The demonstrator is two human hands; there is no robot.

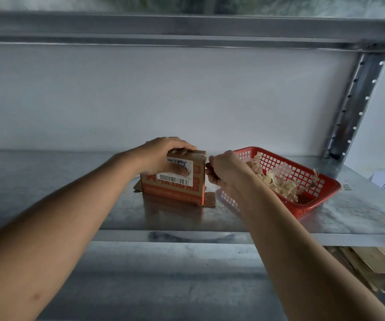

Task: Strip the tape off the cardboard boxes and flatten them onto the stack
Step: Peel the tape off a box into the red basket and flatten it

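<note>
Steel shelf [48,181] — left hand [163,156] grips box [175,181]; right hand [221,170] curled beside it, contents unclear; red basket [314,202] just right.

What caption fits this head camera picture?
Left hand holds an orange cardboard box while right hand works beside a red basket of tape scraps.

Single head-worn wide-angle view, facing forward and slightly down into a grey galvanised metal shelf [48,181], close range; both forearms reach in from the bottom edge.
</note>
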